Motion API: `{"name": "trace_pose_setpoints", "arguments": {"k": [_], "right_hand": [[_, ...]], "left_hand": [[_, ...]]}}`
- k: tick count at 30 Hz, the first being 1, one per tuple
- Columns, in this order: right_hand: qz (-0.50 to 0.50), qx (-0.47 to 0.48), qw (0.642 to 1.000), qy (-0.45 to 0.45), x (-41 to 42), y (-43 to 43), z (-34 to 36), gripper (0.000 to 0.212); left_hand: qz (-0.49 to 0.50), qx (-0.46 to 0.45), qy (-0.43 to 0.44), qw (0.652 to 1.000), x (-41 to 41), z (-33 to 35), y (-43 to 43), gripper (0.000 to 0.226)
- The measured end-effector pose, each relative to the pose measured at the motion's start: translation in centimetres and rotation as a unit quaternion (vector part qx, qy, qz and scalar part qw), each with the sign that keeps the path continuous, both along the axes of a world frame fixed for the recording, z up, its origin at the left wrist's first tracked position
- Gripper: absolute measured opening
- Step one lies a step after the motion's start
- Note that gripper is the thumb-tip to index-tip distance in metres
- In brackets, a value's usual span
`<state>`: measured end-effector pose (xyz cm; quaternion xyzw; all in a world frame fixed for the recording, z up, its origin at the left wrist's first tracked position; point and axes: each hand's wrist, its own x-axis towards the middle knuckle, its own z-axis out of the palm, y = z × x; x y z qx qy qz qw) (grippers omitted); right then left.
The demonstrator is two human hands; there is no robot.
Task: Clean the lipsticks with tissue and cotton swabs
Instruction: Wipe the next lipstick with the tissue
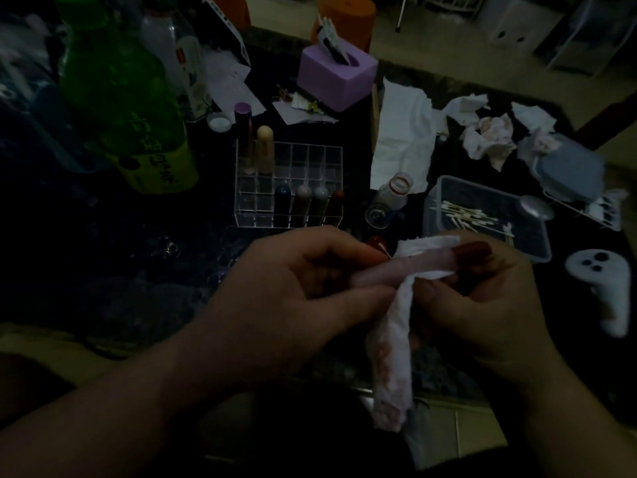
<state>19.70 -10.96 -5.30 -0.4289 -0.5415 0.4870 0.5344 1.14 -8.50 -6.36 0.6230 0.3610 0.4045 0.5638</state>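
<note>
Stained tissue [394,357] hangs from my right hand [482,298], grip pinching it round the lipstick [375,276] my left hand [293,288] clamps above the counter [103,257]. Mid-wipe, I judge; next needs a clean fold.

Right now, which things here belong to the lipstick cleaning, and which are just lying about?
In the job: lipstick in left hand; stained tissue in right hand; cotton swabs in plastic box; lipsticks in clear organizer; used tissues.

Lying about: green bottle; purple box; white controller; small glass jar.
</note>
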Motion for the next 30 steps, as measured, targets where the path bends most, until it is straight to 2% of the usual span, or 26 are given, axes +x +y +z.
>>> {"name": "trace_pose_setpoints", "arguments": {"k": [1, 2, 4, 7, 9, 10, 11, 12, 13, 15, 16, 18, 20, 22, 23, 27, 30], "right_hand": [[-0.008, -0.003, 1.0, -0.005, 0.1, 0.0, -0.1, 0.023], [-0.012, -0.002, 1.0, -0.014, 0.2, 0.0, -0.3, 0.021], [-0.013, 0.004, 0.999, -0.031, 0.2, 0.0, -0.3, 0.02], [-0.004, 0.019, 0.999, -0.034, 0.0, 0.0, 0.0, 0.032], [0.001, 0.023, 0.999, -0.034, 0.0, -0.1, 0.0, 0.036], [0.001, 0.025, 0.999, -0.034, 0.0, 0.0, 0.0, 0.037], [0.003, 0.029, 0.999, -0.038, 0.1, 0.0, 0.0, 0.036], [0.006, 0.032, 0.999, -0.041, 0.1, 0.1, 0.1, 0.035], [0.009, 0.031, 0.999, -0.037, 0.1, 0.1, 0.2, 0.034], [0.011, 0.031, 0.999, -0.035, 0.2, 0.2, 0.1, 0.026], [0.011, 0.035, 0.998, -0.043, 0.3, 0.1, -0.1, 0.022], [0.006, 0.027, 0.999, -0.044, 0.3, 0.2, -0.2, 0.02], [0.003, 0.005, 1.0, -0.025, 0.3, 0.1, -0.2, 0.024], [0.005, 0.001, 1.0, -0.018, 0.3, 0.2, -0.2, 0.018], [0.008, 0.001, 1.0, -0.014, 0.3, 0.2, -0.2, 0.017], [0.022, -0.023, 0.999, 0.036, 0.6, 0.3, -0.3, 0.015], [-0.005, -0.029, 0.999, 0.017, 0.8, 0.3, -0.5, 0.018]], "left_hand": [[-0.055, -0.115, -0.048, 0.991, -0.1, 0.2, 0.3, 0.011], [-0.092, -0.181, -0.077, 0.976, -0.3, 0.2, 0.6, 0.013], [-0.088, -0.184, -0.072, 0.976, -0.3, -0.1, 0.9, 0.009], [0.0, -0.001, -0.003, 1.0, -0.1, -0.4, 0.6, 0.017], [0.037, 0.158, 0.041, 0.986, 0.1, -1.2, 0.2, 0.021], [0.047, 0.21, 0.064, 0.974, 0.1, -1.3, 0.1, 0.021], [0.047, 0.209, 0.068, 0.974, 0.0, -1.3, 0.0, 0.021], [0.039, 0.153, 0.054, 0.986, 0.0, -1.0, 0.0, 0.02], [0.016, 0.043, 0.013, 0.999, 0.0, -0.4, 0.2, 0.018], [-0.055, -0.17, -0.083, 0.98, 0.0, 0.2, 0.7, 0.013], [-0.069, -0.203, -0.092, 0.972, -0.2, 0.0, 0.9, 0.012], [-0.047, -0.167, -0.059, 0.983, -0.3, -0.4, 1.1, 0.011], [-0.011, -0.055, -0.016, 0.998, -0.3, -0.5, 1.0, 0.013], [0.002, 0.058, -0.002, 0.998, 0.0, -0.7, 0.5, 0.02], [0.007, 0.086, -0.002, 0.996, 0.2, -0.8, 0.3, 0.021], [0.001, 0.048, -0.037, 0.998, 0.1, -0.9, 0.6, 0.022], [-0.006, 0.055, -0.018, 0.998, -0.1, -1.1, 0.7, 0.023]]}}
